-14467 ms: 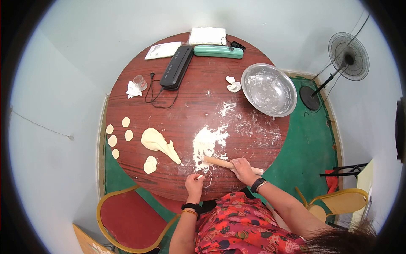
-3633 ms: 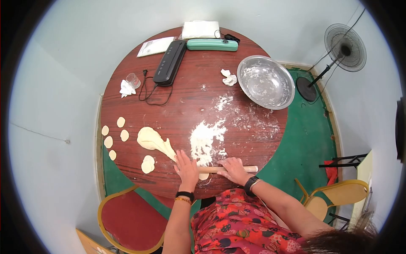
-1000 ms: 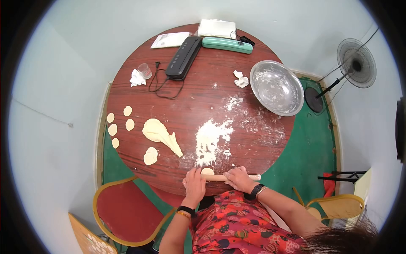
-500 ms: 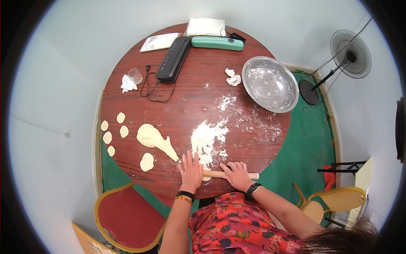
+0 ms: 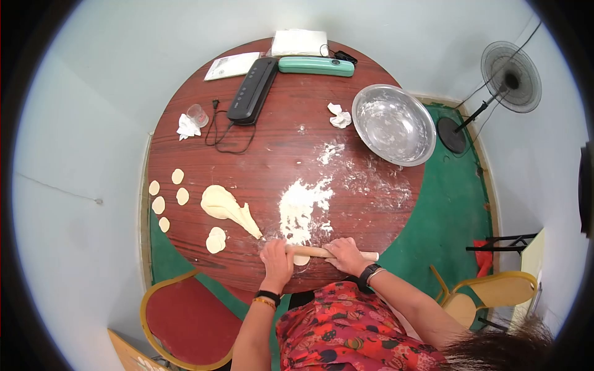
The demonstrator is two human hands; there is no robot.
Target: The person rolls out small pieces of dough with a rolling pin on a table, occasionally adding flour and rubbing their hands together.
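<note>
A wooden rolling pin lies across a small dough round near the table's front edge. My left hand has its fingers closed round the pin's left end. On the pin's right part my right hand rests with its fingers curled over the wood. White flour is spread just beyond the pin. A long lump of dough lies to the left, with a few overlapping dough rounds below it. Several flat rounds sit at the table's left edge.
A metal basin stands at the right of the round table. Farther back are a black appliance with a cord, a green appliance, a glass and crumpled tissue. Chairs flank the table.
My left hand's fingers, spread flat before, have closed round the pin's left end. My right hand's fingers are more curled over the pin.
</note>
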